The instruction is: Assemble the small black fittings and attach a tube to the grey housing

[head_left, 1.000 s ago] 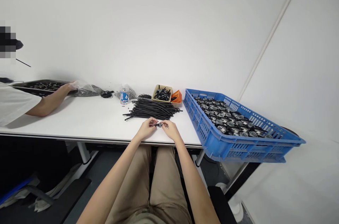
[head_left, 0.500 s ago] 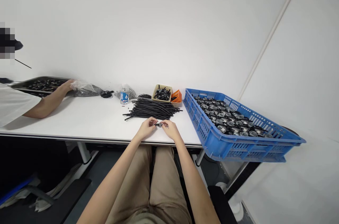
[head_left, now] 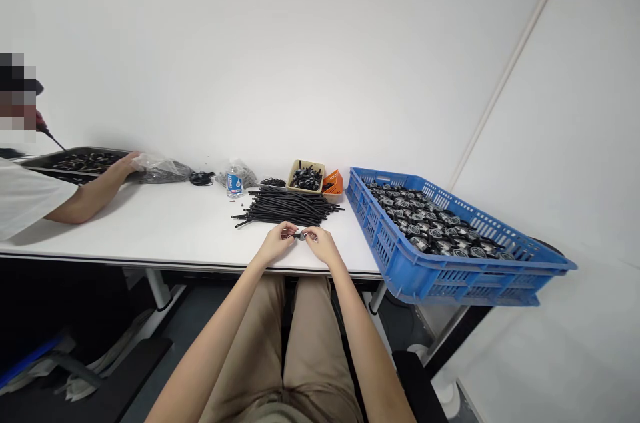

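A small part point(head_left: 300, 236) is held near the front of the table point(head_left: 200, 230).
It is pinched between the fingertips of left hand point(head_left: 277, 243) and right hand point(head_left: 323, 246), presumably for fine control; tubes point(head_left: 287, 207) are laid just beyond, likely for easy reach, a bin point(head_left: 292, 176) behind.

Bare left forearm point(head_left: 213, 333) and bare right forearm point(head_left: 371, 336) converge from lower frame; bare left hand point(head_left: 277, 243) and bare right hand point(head_left: 323, 245) pinch, close together, just below centre.
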`<state>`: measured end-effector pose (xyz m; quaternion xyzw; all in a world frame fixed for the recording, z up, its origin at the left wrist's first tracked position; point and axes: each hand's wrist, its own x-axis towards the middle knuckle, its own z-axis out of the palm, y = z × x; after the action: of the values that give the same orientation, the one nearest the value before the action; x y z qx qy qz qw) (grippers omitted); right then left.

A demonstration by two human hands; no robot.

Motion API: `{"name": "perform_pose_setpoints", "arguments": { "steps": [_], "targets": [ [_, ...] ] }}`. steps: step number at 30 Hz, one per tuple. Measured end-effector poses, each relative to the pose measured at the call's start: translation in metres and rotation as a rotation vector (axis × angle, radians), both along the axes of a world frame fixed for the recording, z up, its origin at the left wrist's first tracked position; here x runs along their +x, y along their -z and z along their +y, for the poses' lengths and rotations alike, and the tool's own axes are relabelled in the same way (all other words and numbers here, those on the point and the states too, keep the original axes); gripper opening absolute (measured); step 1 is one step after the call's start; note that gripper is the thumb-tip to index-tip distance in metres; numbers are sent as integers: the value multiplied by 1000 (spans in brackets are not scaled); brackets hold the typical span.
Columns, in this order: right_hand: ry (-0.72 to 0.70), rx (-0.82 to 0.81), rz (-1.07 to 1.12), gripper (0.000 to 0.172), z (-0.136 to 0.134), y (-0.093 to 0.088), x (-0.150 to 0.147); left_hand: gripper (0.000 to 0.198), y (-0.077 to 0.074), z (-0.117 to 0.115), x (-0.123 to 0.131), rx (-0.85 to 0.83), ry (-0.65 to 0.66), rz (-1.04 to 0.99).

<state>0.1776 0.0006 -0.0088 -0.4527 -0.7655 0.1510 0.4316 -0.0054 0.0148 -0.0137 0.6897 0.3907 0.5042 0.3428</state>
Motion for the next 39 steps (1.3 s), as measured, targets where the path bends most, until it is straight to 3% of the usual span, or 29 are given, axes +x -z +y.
{"name": "perform_pose_setpoints", "arguments": {
  "steps": [39],
  "targets": [
    [5, -3, -13, 28, -3, -2, 0, 24, 5, 3, 0, 16, -18, 9]
  ]
}}
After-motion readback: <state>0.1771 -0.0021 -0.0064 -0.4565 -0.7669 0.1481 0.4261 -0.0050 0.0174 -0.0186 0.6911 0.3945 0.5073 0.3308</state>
